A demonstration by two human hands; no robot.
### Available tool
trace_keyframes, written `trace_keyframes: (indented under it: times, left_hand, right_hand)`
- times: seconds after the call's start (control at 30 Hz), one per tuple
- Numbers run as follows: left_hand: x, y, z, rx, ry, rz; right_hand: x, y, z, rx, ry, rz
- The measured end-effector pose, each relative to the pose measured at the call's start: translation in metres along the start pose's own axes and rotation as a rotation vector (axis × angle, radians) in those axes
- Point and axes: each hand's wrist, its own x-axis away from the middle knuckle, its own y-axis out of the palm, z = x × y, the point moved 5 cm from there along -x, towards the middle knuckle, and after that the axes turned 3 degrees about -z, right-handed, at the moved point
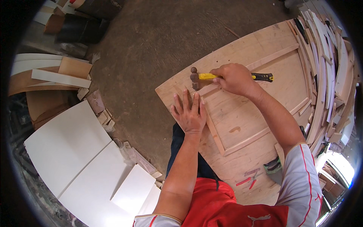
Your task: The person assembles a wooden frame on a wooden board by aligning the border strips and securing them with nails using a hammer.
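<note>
My right hand (235,78) grips a ball-peen hammer (206,76) by its yellow and black handle. The hammer's rusty head hangs over the near-left corner of a frame of thin wooden strips (214,128), close to my left fingertips. My left hand (191,114) lies spread flat, palm down, with its fingers reaching to that corner. Whether a nail stands under the hammer cannot be made out. The frame rests on a plywood sheet (236,129), which forms the work surface.
Red-handled pliers (252,181) and a green and black tool (273,165) lie on the plywood nearer my body. Stacked wood strips (331,72) crowd the right side. White panels (72,140) stand at the left, with offcuts (106,118) beside them on the brown floor (151,49).
</note>
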Motion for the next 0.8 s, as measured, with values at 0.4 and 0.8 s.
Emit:
trace_keyframes:
  times: [0.4, 0.8]
  left_hand:
    - [0.004, -0.004, -0.006, 0.160, -0.046, 0.053]
    - [0.002, -0.010, 0.005, 0.143, 0.066, 0.067]
  right_hand:
    - [0.005, 0.008, 0.001, -0.053, 0.018, -0.015]
    - [0.006, 0.012, 0.010, -0.072, 0.039, 0.024]
